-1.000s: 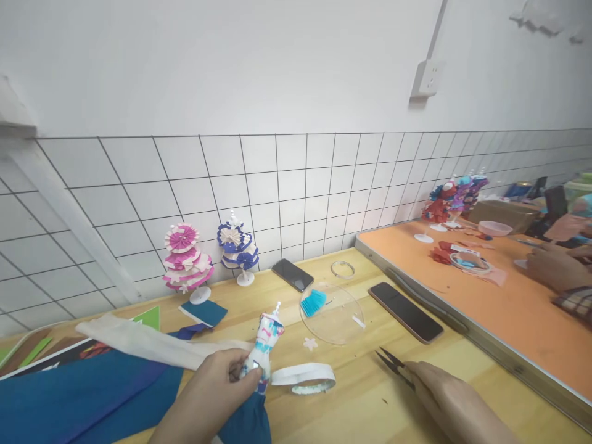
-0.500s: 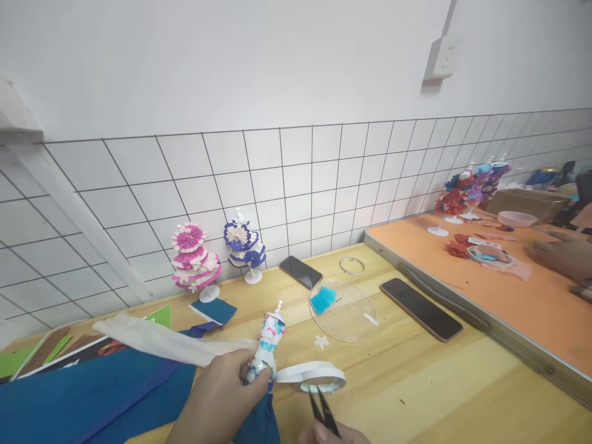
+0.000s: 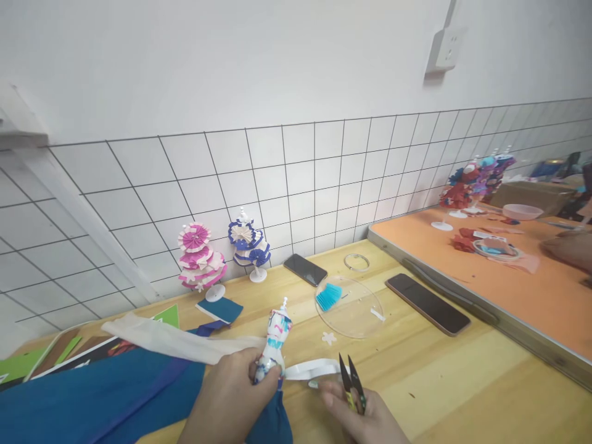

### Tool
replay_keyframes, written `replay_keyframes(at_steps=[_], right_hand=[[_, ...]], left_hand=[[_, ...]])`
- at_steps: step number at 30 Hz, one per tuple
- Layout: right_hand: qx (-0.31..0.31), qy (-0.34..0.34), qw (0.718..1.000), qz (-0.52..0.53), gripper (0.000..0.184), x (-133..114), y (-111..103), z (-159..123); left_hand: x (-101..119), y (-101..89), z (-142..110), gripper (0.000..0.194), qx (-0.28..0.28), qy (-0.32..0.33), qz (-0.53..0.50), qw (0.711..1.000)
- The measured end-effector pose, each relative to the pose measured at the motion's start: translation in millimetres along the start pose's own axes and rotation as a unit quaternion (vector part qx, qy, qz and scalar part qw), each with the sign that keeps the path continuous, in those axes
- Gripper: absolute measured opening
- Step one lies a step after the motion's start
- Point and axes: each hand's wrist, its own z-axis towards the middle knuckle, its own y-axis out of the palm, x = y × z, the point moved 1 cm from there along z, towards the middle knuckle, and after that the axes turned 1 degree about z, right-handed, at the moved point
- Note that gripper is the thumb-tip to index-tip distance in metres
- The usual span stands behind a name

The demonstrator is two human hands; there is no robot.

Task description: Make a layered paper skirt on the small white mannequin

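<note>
My left hand (image 3: 234,391) is closed around the waist of a small white dress-form mannequin (image 3: 279,330), painted with blue and pink patches and held upright. Dark blue crepe fabric or paper (image 3: 272,422) hangs below it. From the mannequin's side a strip of white tape (image 3: 312,369) runs right. My right hand (image 3: 367,416) holds black thread snips (image 3: 352,377), blades apart and pointing up, with its fingertips by the tape's lower edge. Whether they pinch the tape I cannot make out.
Behind stand a pink mannequin (image 3: 197,253) and a blue one (image 3: 250,240). Blue sheets (image 3: 92,394) lie left. A clear disc (image 3: 351,320) with a pleated turquoise piece (image 3: 329,297), two phones (image 3: 428,302) (image 3: 305,269) and a ring (image 3: 356,263) lie beyond. A co-worker's hand (image 3: 568,250) rests right.
My right hand has risen with the snips, its fingers coming up to the tape. The tape's loop at the right has swung out of sight behind the hand. My left hand keeps holding the mannequin.
</note>
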Motion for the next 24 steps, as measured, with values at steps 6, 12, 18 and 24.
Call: replay_keyframes(at_steps=[6, 12, 18, 24], right_hand=[[0.014, 0.170, 0.974, 0.147, 0.052, 2.2, 5.5, 14.2], [0.056, 0.144, 0.967, 0.202, 0.041, -3.7, 6.8, 24.2], [0.038, -0.062, 0.994, -0.081, 0.028, -17.9, -4.0, 28.9], [-0.037, -0.065, 0.980, -0.185, 0.029, -23.5, 2.1, 45.1]], left_hand=[[1.7, 1.9, -1.8, 0.023, -0.001, -0.004, 0.000, 1.000], [2.4, 6.0, 0.9, 0.024, 0.001, 0.015, -0.012, 1.000], [3.8, 4.0, 1.6, 0.024, -0.004, 0.002, 0.009, 1.000], [3.2, 3.7, 2.4, 0.023, 0.002, -0.008, 0.020, 1.000]])
